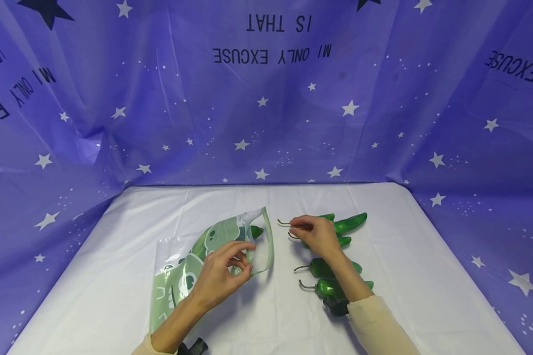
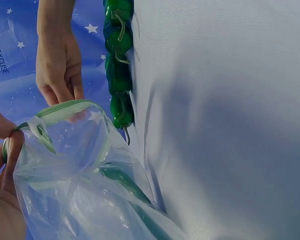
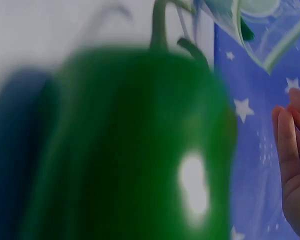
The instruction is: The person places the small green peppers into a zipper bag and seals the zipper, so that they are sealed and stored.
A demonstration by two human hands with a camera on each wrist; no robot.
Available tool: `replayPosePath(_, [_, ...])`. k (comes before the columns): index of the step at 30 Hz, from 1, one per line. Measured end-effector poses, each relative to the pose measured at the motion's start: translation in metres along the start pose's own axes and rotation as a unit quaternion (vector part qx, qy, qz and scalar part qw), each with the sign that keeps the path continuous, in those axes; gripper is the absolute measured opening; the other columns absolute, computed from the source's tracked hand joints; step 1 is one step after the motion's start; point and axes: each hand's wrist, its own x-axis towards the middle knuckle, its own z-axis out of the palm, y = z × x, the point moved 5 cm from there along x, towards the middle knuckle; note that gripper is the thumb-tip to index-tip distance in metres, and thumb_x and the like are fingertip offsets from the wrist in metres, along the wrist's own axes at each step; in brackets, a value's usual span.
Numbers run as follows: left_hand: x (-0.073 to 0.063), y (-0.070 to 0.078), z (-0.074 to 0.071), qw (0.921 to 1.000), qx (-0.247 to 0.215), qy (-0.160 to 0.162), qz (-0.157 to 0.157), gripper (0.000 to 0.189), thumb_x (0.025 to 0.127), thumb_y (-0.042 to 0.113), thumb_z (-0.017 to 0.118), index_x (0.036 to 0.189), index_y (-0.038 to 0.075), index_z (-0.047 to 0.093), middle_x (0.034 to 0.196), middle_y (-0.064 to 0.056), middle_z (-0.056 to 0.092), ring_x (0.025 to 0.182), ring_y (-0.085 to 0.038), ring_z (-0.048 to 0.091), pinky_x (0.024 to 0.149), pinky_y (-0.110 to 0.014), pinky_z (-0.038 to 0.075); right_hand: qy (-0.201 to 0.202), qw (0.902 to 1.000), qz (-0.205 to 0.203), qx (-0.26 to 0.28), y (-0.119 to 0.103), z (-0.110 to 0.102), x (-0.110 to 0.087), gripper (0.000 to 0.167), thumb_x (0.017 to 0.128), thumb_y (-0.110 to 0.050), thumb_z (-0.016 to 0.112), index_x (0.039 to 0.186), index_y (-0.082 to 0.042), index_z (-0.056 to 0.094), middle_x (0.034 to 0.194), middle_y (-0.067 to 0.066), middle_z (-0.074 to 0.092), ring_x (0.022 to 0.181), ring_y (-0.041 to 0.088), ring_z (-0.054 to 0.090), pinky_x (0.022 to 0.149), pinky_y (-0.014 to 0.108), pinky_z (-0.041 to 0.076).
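Observation:
A clear plastic zip bag point(image 1: 268, 241) with a green cartoon print lies at the left, its mouth turned to the right. My left hand point(image 1: 224, 268) pinches the bag's rim between thumb and fingers, and the left wrist view shows the mouth spread. Inside the bag is one green pepper point(image 2: 125, 181). My right hand point(image 1: 315, 234) hovers over the upper peppers, fingers slightly bent and nothing held between them. Under and beside it, several green peppers point(image 1: 322, 267) with thin stems lie in a column, stems toward the bag. One pepper point(image 3: 140, 145) fills much of the right wrist view, blurred.
A white cloth point(image 1: 426, 276) covers the table. Purple sheeting point(image 1: 266, 123) with stars and lettering rises behind it and along both sides. Black wrist-camera parts point(image 1: 336, 306) sit by the right forearm, close to the lowest pepper.

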Motion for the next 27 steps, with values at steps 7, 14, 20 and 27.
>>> replayPosePath(7, [0.000, -0.001, -0.001, 0.9999, 0.001, 0.006, 0.013, 0.045, 0.062, -0.024, 0.067, 0.103, -0.006, 0.062, 0.094, -0.013, 0.063, 0.063, -0.020, 0.063, 0.055, -0.024, 0.056, 0.008, 0.9996, 0.028, -0.003, 0.029, -0.048, -0.010, 0.025, 0.077, -0.014, 0.079, 0.100, -0.006, 0.073, 0.087, 0.003, 0.072, 0.076, 0.015, 0.068, 0.065, 0.020, 0.054])
replayPosePath(14, [-0.003, -0.002, -0.003, 0.9999, 0.003, 0.003, 0.011, 0.045, 0.061, -0.025, 0.067, 0.103, -0.007, 0.062, 0.094, -0.015, 0.063, 0.063, -0.020, 0.063, 0.055, -0.024, 0.056, 0.033, 0.9930, 0.055, -0.099, 0.081, -0.111, -0.006, 0.029, 0.081, -0.021, 0.076, 0.106, -0.007, 0.071, 0.092, 0.007, 0.072, 0.078, 0.012, 0.067, 0.065, 0.015, 0.048])
replayPosePath(20, [-0.012, -0.023, 0.002, 1.0000, -0.004, -0.003, 0.003, 0.049, 0.063, -0.022, 0.069, 0.108, -0.003, 0.062, 0.098, -0.015, 0.063, 0.067, -0.018, 0.063, 0.057, -0.022, 0.056, 0.013, 0.9812, 0.120, -0.151, 0.124, -0.149, -0.006, 0.040, 0.087, -0.030, 0.069, 0.117, -0.004, 0.065, 0.104, 0.018, 0.068, 0.093, 0.032, 0.065, 0.079, 0.037, 0.044])
replayPosePath(27, [-0.020, -0.043, 0.006, 0.9993, -0.018, -0.021, -0.024, 0.045, 0.071, -0.013, 0.068, 0.112, 0.005, 0.063, 0.102, -0.011, 0.063, 0.071, -0.010, 0.063, 0.060, -0.018, 0.055, -0.076, 0.9747, 0.207, -0.034, 0.160, -0.150, -0.009, 0.060, 0.090, -0.035, 0.064, 0.134, 0.002, 0.048, 0.119, 0.026, 0.060, 0.101, 0.022, 0.062, 0.084, 0.030, 0.050])
